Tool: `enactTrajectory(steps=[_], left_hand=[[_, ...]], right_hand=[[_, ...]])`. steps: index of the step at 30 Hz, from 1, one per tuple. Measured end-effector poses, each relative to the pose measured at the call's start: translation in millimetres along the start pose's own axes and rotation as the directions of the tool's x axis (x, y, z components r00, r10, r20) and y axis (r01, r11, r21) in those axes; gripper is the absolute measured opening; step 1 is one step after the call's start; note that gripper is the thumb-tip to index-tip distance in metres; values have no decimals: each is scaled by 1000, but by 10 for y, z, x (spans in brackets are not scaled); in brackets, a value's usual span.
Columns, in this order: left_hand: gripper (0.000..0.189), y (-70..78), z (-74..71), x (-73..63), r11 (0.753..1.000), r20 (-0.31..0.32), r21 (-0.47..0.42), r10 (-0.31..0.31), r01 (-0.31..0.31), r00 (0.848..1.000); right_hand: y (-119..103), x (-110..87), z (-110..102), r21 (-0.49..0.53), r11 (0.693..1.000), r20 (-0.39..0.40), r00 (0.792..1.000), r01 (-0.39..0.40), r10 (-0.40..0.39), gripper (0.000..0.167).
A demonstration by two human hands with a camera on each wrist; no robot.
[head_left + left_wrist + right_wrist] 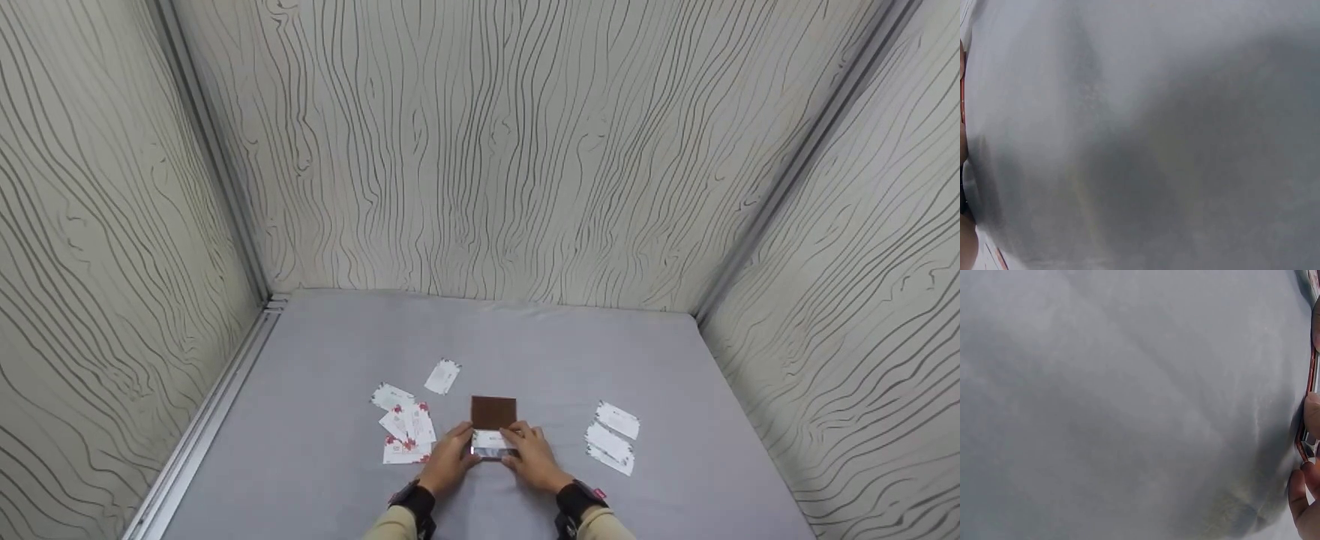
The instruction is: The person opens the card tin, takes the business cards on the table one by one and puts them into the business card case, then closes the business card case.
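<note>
An opened brown card case (493, 412) lies in front of me on the grey table, its lid folded away from me. In its near half sits a white card (489, 439), with a shiny strip along the front. My left hand (448, 459) grips the case's left side, thumb at the near corner and fingers at the card's edge. The right side is held likewise by my right hand (534, 459), whose fingertips reach over the card. Only the reddish rim of the case (1310, 374) and some fingertips show at the border of the right wrist view.
Left of the case, several white cards with red and green prints (409, 431) overlap in a loose pile. A single card (443, 376) lies farther back. To the right, more cards (612, 439) are fanned out. Wood-patterned walls (480, 150) enclose the table.
</note>
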State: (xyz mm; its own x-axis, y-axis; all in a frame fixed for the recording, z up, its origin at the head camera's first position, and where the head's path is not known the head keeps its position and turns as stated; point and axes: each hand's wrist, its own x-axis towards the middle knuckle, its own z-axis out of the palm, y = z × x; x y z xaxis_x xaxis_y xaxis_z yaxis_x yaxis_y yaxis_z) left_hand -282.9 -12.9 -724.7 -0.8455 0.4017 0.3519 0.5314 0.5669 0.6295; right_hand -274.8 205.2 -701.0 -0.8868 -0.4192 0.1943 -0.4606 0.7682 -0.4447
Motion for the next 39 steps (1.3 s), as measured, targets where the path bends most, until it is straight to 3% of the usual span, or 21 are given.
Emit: enactTrajectory(steps=[23,33,39], left_hand=[[50,12,4,14,1000,-7,-26,-6,6,1000],[48,-1,-8,14,999,-18,2,41,-41,999],[50,-7,-8,5,1000,-2,-18,16,-16,1000]], right_hand=[[20,-31,24,-29,1000,10,1000,-7,8,47],[-30,0,-67,-29,999,-6,999,41,-41,38],[13,-15,-140,-27,999,-36,999,34,-35,28]])
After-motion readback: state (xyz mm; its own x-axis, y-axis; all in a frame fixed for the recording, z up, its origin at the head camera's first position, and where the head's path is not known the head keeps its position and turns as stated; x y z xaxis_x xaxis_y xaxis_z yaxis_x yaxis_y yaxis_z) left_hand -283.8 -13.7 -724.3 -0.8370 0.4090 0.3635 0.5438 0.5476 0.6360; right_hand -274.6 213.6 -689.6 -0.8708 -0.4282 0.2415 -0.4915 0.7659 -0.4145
